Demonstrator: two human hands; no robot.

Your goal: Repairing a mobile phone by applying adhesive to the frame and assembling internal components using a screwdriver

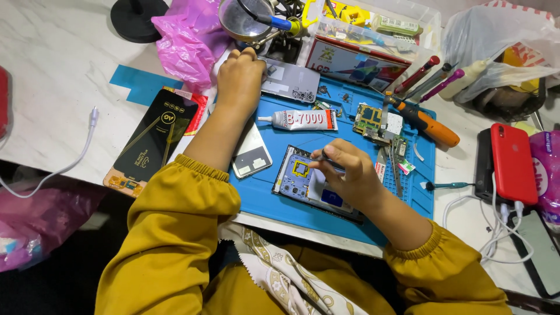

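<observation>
Phone (303, 184), opened, lies on your blue mat (265, 204); your right hand (347, 175) pinches tweezers (328, 163) over it. Left hand (240, 79) rests fingers curled on grey back cover (291, 81); grip unclear. Clear box (373, 23) holds tools.

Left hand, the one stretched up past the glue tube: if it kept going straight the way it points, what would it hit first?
Probably the round magnifier. The left hand points toward the mat's far edge and the lens sits just beyond its fingertips, though it may stand higher, so depth is unclear.
</observation>
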